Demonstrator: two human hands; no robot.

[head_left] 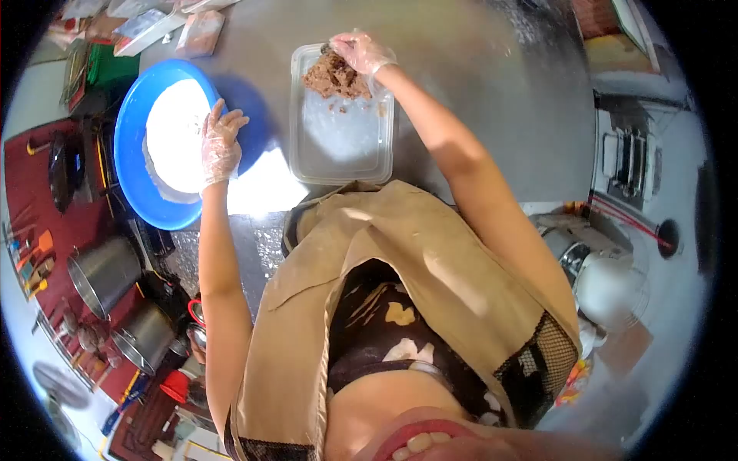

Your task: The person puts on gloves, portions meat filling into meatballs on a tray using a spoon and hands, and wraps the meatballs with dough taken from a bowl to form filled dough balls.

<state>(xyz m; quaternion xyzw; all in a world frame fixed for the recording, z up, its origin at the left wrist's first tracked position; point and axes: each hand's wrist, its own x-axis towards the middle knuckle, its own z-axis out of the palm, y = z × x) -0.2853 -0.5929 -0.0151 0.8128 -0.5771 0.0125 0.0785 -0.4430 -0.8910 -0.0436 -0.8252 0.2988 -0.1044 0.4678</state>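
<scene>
My left hand (221,150), in a clear plastic glove, is over the right rim of a blue basin (132,180). Its fingers are apart, and I see nothing held in them. A heap of white powder (177,134) fills much of the basin. In a clear plastic container (342,178) lies a lump of brown, crumbly, sticky mixture (336,77) at the far end, with small crumbs near it. My right hand (364,54), also gloved, is at the far edge of the lump, fingers closed on some of the mixture. Its fingertips are partly hidden.
Both vessels stand on a shiny metal table (492,92). Plastic tubs and a pack (201,33) sit at the far left. Large metal pots (106,275) are at lower left. Bright light glares beside the basin.
</scene>
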